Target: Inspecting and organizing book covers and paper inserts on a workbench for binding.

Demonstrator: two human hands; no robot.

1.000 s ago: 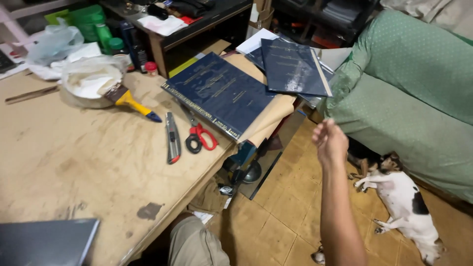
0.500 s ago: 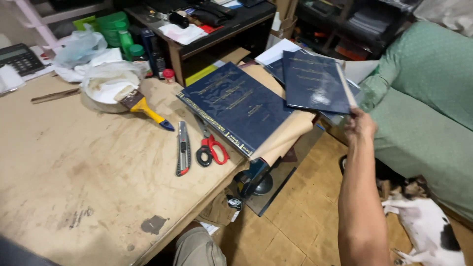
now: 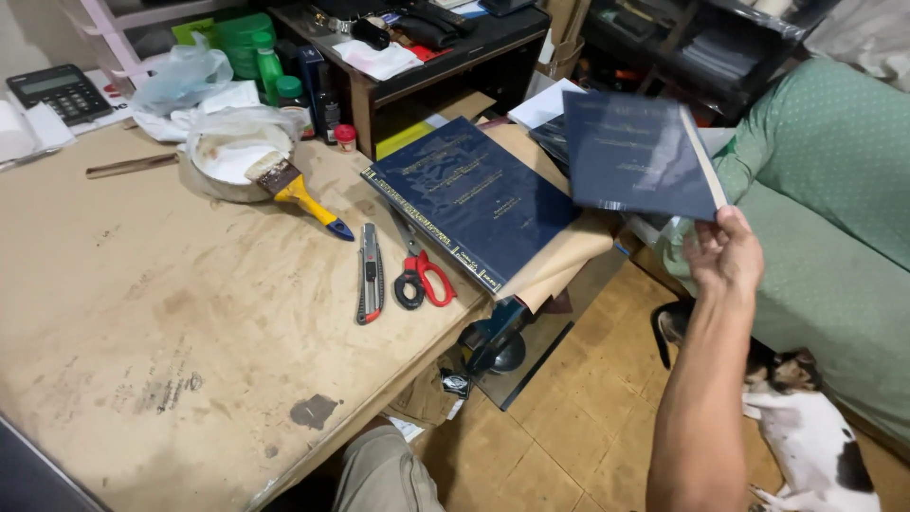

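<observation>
My right hand (image 3: 725,254) grips the lower right corner of a dark blue hardcover book (image 3: 637,152) and holds it in the air beyond the table's right end. A second dark blue book (image 3: 471,196) lies flat on brown paper (image 3: 559,258) at the table's right edge. Red-handled scissors (image 3: 422,272) and a utility knife (image 3: 369,274) lie just left of it. A yellow-handled paintbrush (image 3: 300,194) rests on a white bowl (image 3: 233,163). My left hand is out of sight.
The worn wooden table (image 3: 161,322) carries a calculator (image 3: 59,92), plastic bags and green bottles at the back. A green sofa (image 3: 825,209) stands to the right. A white, black and brown dog (image 3: 806,431) lies on the floor. A vise (image 3: 495,341) hangs below the table edge.
My right hand rose from empty air, reached the blue book off the table's far right end and now holds it lifted. The view has shifted left and down.
</observation>
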